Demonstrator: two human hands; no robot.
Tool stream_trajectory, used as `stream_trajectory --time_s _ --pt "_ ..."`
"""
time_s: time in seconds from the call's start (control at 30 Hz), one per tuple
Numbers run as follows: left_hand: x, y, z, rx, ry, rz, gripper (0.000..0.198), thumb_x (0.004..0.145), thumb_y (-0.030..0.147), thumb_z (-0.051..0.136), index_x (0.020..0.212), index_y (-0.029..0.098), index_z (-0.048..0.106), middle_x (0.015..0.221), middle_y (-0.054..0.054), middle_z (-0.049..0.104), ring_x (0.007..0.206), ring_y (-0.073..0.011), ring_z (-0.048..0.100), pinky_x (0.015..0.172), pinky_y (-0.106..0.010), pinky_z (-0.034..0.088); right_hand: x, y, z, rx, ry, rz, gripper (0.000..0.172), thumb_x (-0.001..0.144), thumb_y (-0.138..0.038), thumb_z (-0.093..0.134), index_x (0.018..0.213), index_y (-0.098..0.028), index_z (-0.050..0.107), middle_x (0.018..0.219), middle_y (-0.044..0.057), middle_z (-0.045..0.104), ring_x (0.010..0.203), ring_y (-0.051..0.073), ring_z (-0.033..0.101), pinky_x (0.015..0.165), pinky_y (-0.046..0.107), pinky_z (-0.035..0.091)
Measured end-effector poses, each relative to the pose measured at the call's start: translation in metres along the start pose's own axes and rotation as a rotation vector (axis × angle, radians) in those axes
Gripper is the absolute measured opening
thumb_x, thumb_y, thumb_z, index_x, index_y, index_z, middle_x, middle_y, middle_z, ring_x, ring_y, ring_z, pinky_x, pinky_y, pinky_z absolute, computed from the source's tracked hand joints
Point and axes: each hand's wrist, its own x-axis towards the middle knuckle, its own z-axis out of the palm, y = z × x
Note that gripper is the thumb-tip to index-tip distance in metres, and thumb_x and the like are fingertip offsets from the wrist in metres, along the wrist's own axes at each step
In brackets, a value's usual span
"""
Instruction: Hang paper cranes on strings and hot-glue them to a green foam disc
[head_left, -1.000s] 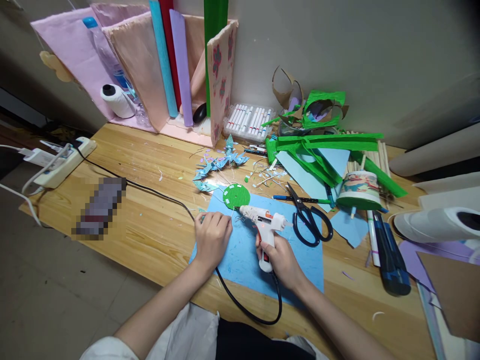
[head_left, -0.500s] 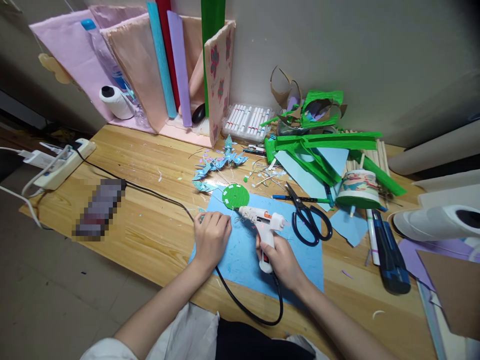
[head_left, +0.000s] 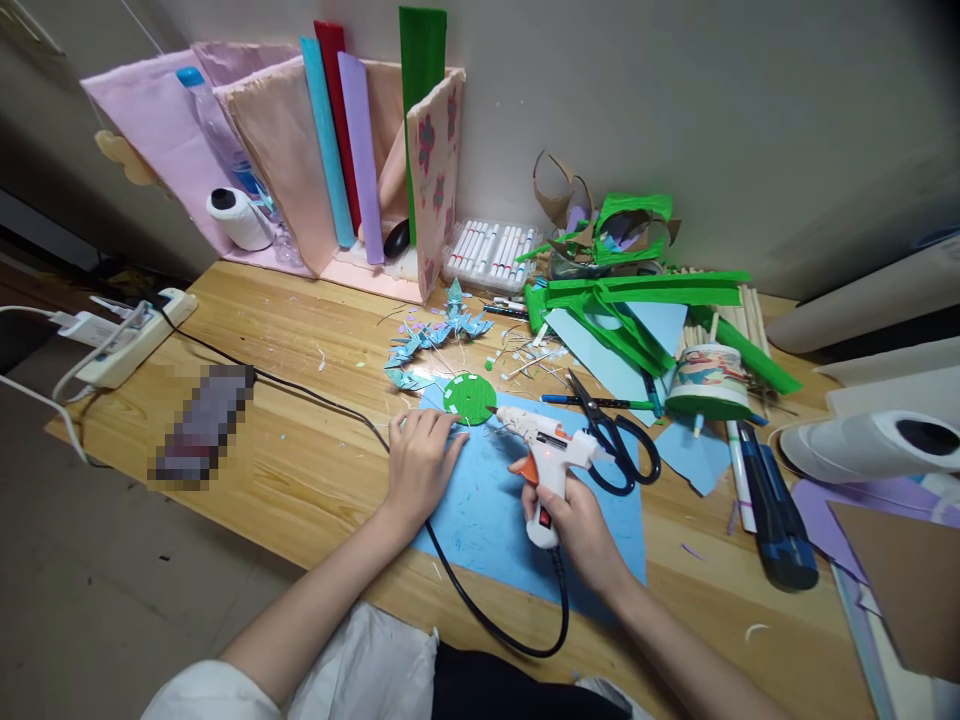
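Observation:
A white hot glue gun (head_left: 551, 455) is gripped in my right hand (head_left: 585, 520), its orange trigger showing in front of the fingers. Its nozzle points left, close to the right edge of a round green disc (head_left: 470, 400) with small pale pieces stuck around its rim. My left hand (head_left: 418, 465) rests palm down at the lower left of the disc, fingers stretched forward and thumb apart. The fingertips are at the disc's edge; whether they press on it is hard to tell. Under the disc and the glue gun lies a blue sheet (head_left: 480, 520).
Black scissors (head_left: 619, 450) lie right of the glue gun. Behind the disc are folded blue paper pieces (head_left: 412, 350) and scraps. A black cord (head_left: 315, 395) runs to a power strip (head_left: 139, 340). Green strips (head_left: 637, 292), a marker box (head_left: 491, 252) and a pink organizer (head_left: 435, 190) stand farther back.
The glue gun has moved slightly right, and its orange trigger now stands out. My left hand's fingers have straightened, with the thumb farther apart. The whole view has shifted a little.

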Motion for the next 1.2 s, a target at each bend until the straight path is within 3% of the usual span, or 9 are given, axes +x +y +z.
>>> stream_trajectory --time_s 0.17,0.3,0.5,0.67,0.8,0.9,1.0,1.2 --pt "0.008 -0.004 -0.009 -0.139 0.039 -0.031 0.036 0.076 0.044 0.062 0.104 0.021 0.057 0.103 -0.008 0.060 0.100 -0.0236 0.050 0.090 -0.039 0.032 -0.008 0.002 0.006 0.159 0.063 -0.091 0.045 0.085 -0.051 0.039 0.106 -0.013 0.048 0.063 -0.001 0.050 0.052 0.013 0.042 0.050 0.025 0.036" --pt "0.011 -0.014 -0.026 -0.331 0.106 -0.059 0.024 0.087 0.038 0.047 0.103 0.022 0.055 0.105 -0.007 0.059 0.102 -0.0211 0.050 0.092 -0.038 0.034 -0.011 0.000 0.016 0.267 0.087 -0.186 0.042 0.084 -0.050 0.041 0.109 -0.016 0.047 0.065 0.000 0.050 0.053 0.014 0.043 0.049 0.026 0.037" --pt "0.005 -0.043 -0.062 -0.566 0.326 -0.195 0.028 0.092 0.032 0.033 0.092 0.019 0.058 0.093 -0.006 0.060 0.092 -0.0174 0.055 0.084 -0.032 0.043 -0.006 -0.044 0.053 0.394 -0.060 -0.359 0.043 0.085 -0.052 0.042 0.114 -0.020 0.046 0.073 0.002 0.055 0.059 0.014 0.047 0.055 0.027 0.042" --pt "-0.014 -0.068 -0.108 -0.632 0.468 -0.262 0.037 0.094 0.034 0.028 0.083 0.018 0.060 0.084 -0.004 0.060 0.080 -0.0153 0.054 0.072 -0.028 0.044 0.028 -0.100 0.104 0.294 -0.235 -0.462 0.036 0.085 -0.048 0.047 0.108 -0.021 0.050 0.094 0.006 0.059 0.079 0.017 0.056 0.072 0.030 0.048" --pt "-0.020 -0.098 -0.135 -0.524 0.431 -0.297 0.033 0.092 0.036 0.032 0.087 0.019 0.060 0.087 -0.004 0.060 0.083 -0.0162 0.054 0.076 -0.029 0.043 0.086 -0.119 0.156 0.177 -0.237 -0.450 0.043 0.082 -0.046 0.053 0.114 -0.019 0.046 0.094 0.006 0.059 0.081 0.018 0.058 0.062 0.027 0.049" --pt "-0.016 -0.126 -0.130 -0.334 0.302 -0.341 0.023 0.084 0.037 0.049 0.096 0.020 0.057 0.097 -0.006 0.059 0.092 -0.0200 0.054 0.082 -0.034 0.044 0.135 -0.113 0.194 0.026 -0.135 -0.434 0.044 0.078 -0.044 0.057 0.110 -0.017 0.046 0.090 0.006 0.060 0.080 0.018 0.058 0.065 0.028 0.049" --pt "-0.012 -0.149 -0.108 -0.217 0.206 -0.374 0.026 0.081 0.031 0.051 0.103 0.018 0.053 0.102 -0.009 0.057 0.099 -0.0236 0.053 0.088 -0.042 0.043 0.171 -0.101 0.223 -0.182 -0.038 -0.291 0.034 0.079 -0.038 0.056 0.103 -0.018 0.044 0.091 0.005 0.060 0.079 0.017 0.059 0.070 0.029 0.048" --pt "-0.009 -0.156 -0.072 -0.178 0.145 -0.460 0.032 0.081 0.027 0.048 0.110 0.014 0.048 0.106 -0.013 0.054 0.105 -0.0268 0.051 0.092 -0.045 0.042 0.200 -0.094 0.240 -0.346 0.016 -0.137 0.036 0.076 -0.030 0.060 0.104 -0.016 0.043 0.099 0.011 0.061 0.092 0.024 0.060 0.076 0.034 0.045"
